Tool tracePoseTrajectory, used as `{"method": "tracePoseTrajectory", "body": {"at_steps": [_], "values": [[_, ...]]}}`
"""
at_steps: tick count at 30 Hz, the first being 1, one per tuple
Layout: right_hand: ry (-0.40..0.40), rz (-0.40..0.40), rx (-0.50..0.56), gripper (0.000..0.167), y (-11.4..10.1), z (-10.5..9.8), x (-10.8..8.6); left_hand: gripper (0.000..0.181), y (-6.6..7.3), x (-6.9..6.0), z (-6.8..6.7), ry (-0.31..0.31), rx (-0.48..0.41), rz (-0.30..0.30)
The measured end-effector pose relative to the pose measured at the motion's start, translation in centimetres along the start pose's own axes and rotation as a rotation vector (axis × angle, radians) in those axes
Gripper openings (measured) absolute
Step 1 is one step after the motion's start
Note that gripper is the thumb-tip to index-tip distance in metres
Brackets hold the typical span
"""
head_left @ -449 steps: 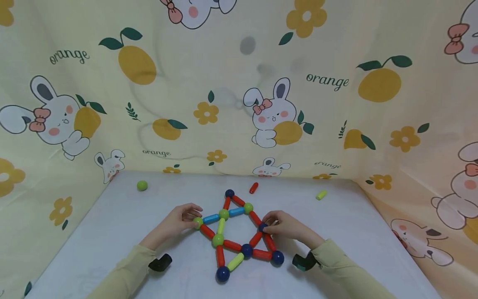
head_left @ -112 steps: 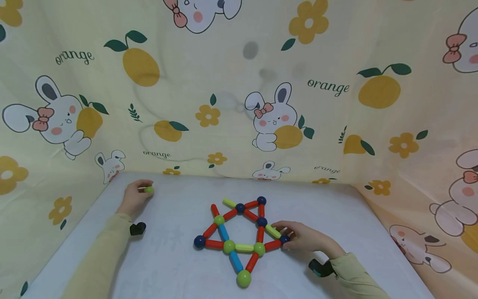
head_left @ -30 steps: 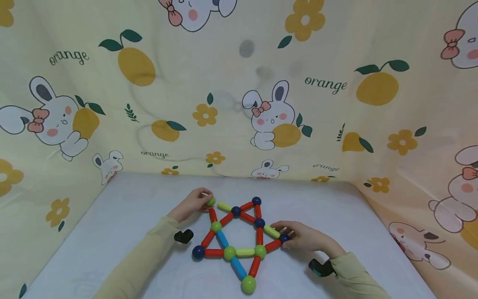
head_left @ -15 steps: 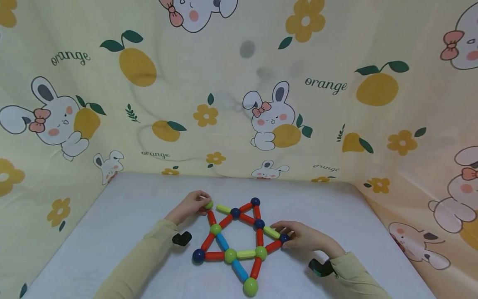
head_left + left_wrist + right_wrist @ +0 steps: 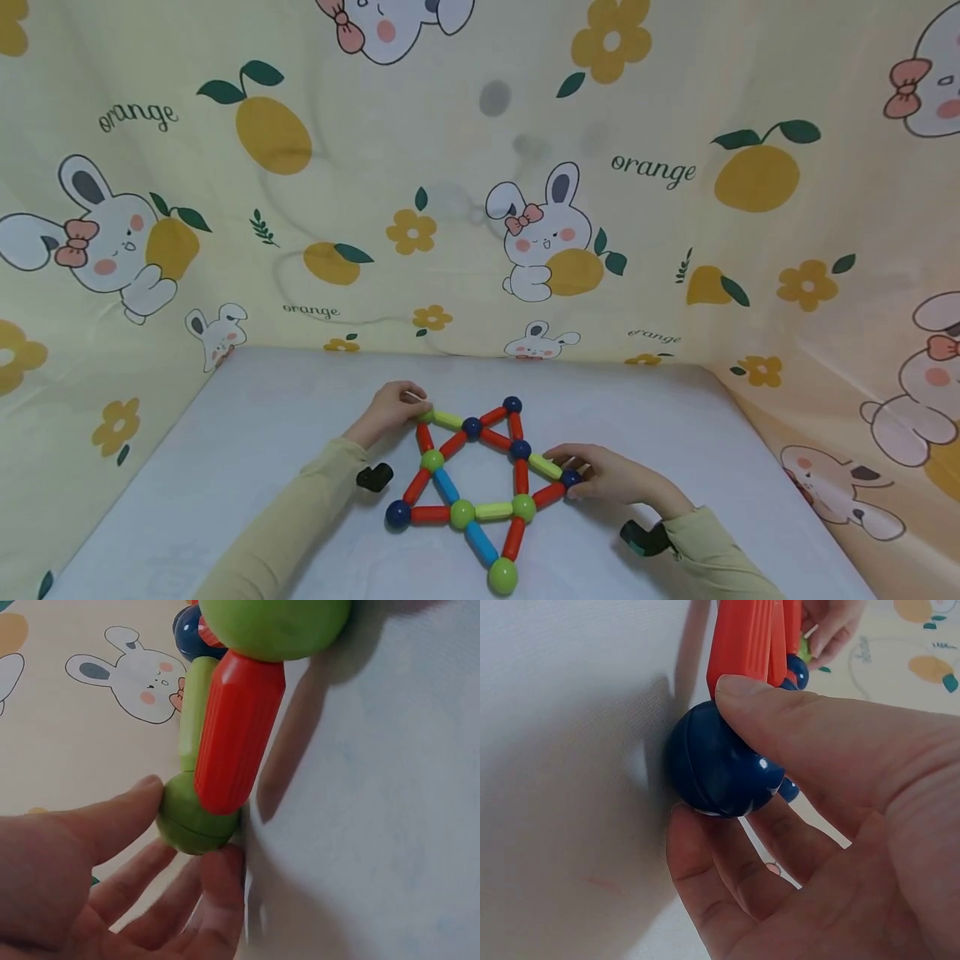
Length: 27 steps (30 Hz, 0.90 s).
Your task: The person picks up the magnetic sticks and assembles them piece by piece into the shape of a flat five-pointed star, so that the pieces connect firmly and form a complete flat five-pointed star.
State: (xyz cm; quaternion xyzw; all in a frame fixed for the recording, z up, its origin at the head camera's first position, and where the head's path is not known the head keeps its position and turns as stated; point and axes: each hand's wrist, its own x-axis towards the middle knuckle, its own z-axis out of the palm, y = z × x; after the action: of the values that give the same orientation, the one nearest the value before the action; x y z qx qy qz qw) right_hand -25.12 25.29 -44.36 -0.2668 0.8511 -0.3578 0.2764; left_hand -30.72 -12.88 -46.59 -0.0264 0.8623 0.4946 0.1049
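A star-shaped frame of magnetic rods and balls lies flat on the white table. My left hand point(image 5: 390, 408) pinches a green ball point(image 5: 196, 814) at the star's upper left point. In the left wrist view a red rod point(image 5: 240, 735) and a yellow-green rod point(image 5: 195, 712) both meet that ball. At the right point my right hand point(image 5: 618, 479) holds a dark blue ball point(image 5: 721, 761) between thumb and fingers. A red rod point(image 5: 550, 495) and a yellow-green rod point(image 5: 545, 467) join there. Another green ball point(image 5: 502, 576) forms the near point, and a dark blue ball point(image 5: 398, 514) the left one.
A white-covered table point(image 5: 262, 400) stretches around the star. Behind it hangs a cream cloth point(image 5: 450, 275) printed with rabbits and oranges, which also closes off both sides. Black wrist cameras point(image 5: 375, 477) sit at the cuffs.
My left hand has brought the green ball from the table's far left to the star's upper left, where it now touches the red and yellow-green rod ends. The right hand stays put.
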Motion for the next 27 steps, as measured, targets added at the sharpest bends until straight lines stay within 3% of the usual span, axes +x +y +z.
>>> {"method": "tracePoseTrajectory", "body": {"at_steps": [5, 10, 16, 19, 27], "values": [[0.002, 0.000, 0.007, 0.049, -0.2, -0.1, 0.0, 0.023, 0.0, -0.1, -0.3, -0.029, -0.017, 0.020], [0.000, -0.001, 0.015, 0.050, -0.4, 0.0, -0.1, 0.026, -0.8, 0.2, -1.3, -0.175, -0.050, 0.053], [-0.002, -0.004, 0.020, 0.051, -0.3, 0.0, -0.2, 0.051, -1.5, 0.0, -2.4, -0.334, -0.082, 0.132], [-0.003, -0.003, 0.015, 0.050, -0.1, 0.0, -0.1, 0.054, -1.7, 0.1, -2.4, -0.340, -0.088, 0.161], [-0.006, 0.005, 0.004, 0.049, 0.3, 0.0, 0.0, 0.057, -2.2, 0.4, -1.5, -0.267, -0.028, 0.172]]}}
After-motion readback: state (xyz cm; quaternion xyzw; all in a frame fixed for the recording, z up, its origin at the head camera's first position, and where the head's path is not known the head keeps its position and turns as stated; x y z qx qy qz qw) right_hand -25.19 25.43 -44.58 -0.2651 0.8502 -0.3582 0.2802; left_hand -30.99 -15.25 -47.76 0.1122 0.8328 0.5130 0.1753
